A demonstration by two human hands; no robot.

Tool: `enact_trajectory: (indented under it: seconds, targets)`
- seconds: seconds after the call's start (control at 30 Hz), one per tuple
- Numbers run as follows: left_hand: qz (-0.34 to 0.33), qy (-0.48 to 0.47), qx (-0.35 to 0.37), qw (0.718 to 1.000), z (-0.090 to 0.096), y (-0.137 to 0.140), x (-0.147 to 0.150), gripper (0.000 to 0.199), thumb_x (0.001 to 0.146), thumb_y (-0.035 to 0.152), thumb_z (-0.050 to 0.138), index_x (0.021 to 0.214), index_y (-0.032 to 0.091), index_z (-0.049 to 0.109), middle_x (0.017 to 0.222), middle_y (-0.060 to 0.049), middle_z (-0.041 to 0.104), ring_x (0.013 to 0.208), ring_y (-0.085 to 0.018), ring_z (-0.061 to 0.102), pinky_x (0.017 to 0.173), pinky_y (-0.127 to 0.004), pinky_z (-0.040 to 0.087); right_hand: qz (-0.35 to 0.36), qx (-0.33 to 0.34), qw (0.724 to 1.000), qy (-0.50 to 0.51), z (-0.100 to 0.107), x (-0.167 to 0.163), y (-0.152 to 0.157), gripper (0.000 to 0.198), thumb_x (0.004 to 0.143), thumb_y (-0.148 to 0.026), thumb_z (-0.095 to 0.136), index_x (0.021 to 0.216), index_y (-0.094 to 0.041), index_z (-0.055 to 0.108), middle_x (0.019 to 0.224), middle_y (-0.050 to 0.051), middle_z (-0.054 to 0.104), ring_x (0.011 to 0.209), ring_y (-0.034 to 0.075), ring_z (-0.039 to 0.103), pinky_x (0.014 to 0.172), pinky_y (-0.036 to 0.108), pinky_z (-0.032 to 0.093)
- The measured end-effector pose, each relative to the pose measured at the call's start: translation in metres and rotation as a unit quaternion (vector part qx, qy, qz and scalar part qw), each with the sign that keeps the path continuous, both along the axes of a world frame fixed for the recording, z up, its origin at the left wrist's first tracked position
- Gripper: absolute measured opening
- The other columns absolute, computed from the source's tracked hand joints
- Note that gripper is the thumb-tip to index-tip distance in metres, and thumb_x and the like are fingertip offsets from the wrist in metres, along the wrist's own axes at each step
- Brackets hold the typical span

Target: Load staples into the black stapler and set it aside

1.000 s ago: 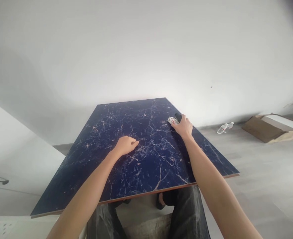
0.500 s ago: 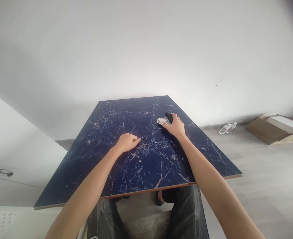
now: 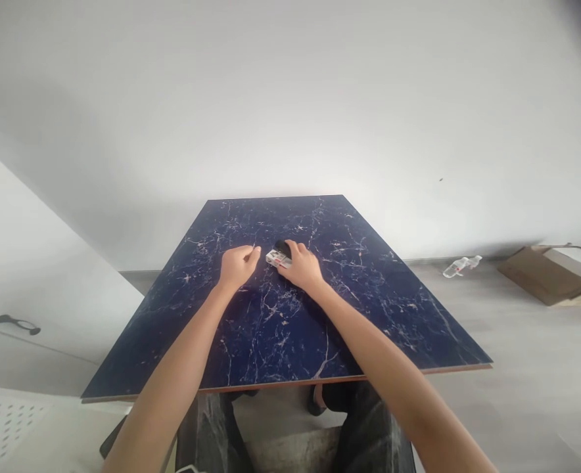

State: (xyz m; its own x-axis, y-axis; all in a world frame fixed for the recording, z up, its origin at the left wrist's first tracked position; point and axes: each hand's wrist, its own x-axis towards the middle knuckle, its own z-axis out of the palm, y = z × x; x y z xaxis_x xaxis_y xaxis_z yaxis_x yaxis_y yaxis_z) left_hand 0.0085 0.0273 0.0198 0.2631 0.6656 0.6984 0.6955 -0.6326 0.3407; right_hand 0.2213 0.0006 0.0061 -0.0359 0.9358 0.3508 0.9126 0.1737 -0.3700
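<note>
The box point(image 3: 277, 259), white with red print, was found near the middle of the blue table point(image 3: 394, 295). Its visible end pointed left, towards the left hand point(image 3: 237, 266). As far as it showed, its long axis ran across the table from left to right, the right end slightly nearer the person and covered by the right hand point(image 3: 303, 266). A black item point(image 3: 283, 247) lay just beyond the box, on roughly the same line.

The right fingers were part-bent, gripping both articles, with the thumb on the near side. Whether the box touched the table could not be told. The left fingers were curled into a fist, just left of the box and apart from it; whether they enclosed anything could not be told. Bottles point(image 3: 455, 267) and a carton point(image 3: 541, 272) lay on the floor at right.
</note>
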Motion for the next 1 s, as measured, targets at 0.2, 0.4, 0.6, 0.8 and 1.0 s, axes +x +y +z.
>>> enact_trajectory:
  seconds: [0.2,0.4,0.6,0.8,1.0]
  targets:
    - [0.178,-0.066,0.082,0.978,-0.004,0.007,-0.041,0.041,0.100,0.036,0.048,0.062,0.023,0.041,0.063,-0.003,0.052,0.066,-0.018,0.052,0.070,-0.030,0.041,-0.031,-0.029,0.999,0.021,0.004,-0.120,0.025,0.071,0.085,-0.035,0.066,0.148,-0.018,0.038,0.128,0.018,0.056,0.113,0.033,0.061,0.093,0.044,0.049]
    - [0.260,-0.117,-0.052,0.957,-0.016,0.010,-0.093,0.030,0.101,0.026,0.040,0.119,0.018,0.063,0.117,-0.013,0.071,0.112,-0.025,0.065,0.101,-0.037,0.047,-0.048,-0.070,0.991,0.104,0.017,-0.175,0.033,0.079,0.093,-0.049,0.056,0.152,-0.004,0.032,0.133,0.029,0.052,0.112,0.039,0.064,0.090,0.050,0.052]
    - [0.132,-0.068,-0.251,0.957,-0.025,0.017,-0.101,0.040,0.098,0.032,0.048,0.133,0.019,0.061,0.132,-0.012,0.067,0.121,-0.028,0.064,0.108,-0.042,0.046,0.025,-0.039,0.981,0.191,-0.003,-0.132,0.033,0.049,0.101,-0.041,0.044,0.143,-0.017,0.050,0.127,0.017,0.065,0.116,0.030,0.065,0.103,0.044,0.047]
    - [-0.030,0.055,-0.235,0.970,-0.019,0.006,-0.089,0.075,0.079,0.038,0.076,0.148,0.026,0.051,0.140,-0.012,0.058,0.131,-0.032,0.054,0.111,-0.043,0.045,0.080,-0.015,0.967,0.243,-0.019,-0.116,0.032,0.041,0.093,-0.038,0.057,0.131,-0.021,0.059,0.121,0.010,0.071,0.109,0.026,0.068,0.100,0.040,0.050]
    - [0.002,0.046,-0.214,0.976,-0.022,0.012,-0.099,0.077,0.073,0.030,0.079,0.145,0.021,0.054,0.140,-0.014,0.055,0.134,-0.033,0.052,0.116,-0.046,0.040,0.155,-0.011,0.945,0.287,-0.027,-0.119,0.036,0.047,0.087,-0.034,0.065,0.132,-0.026,0.059,0.127,0.007,0.068,0.111,0.024,0.067,0.100,0.040,0.053]
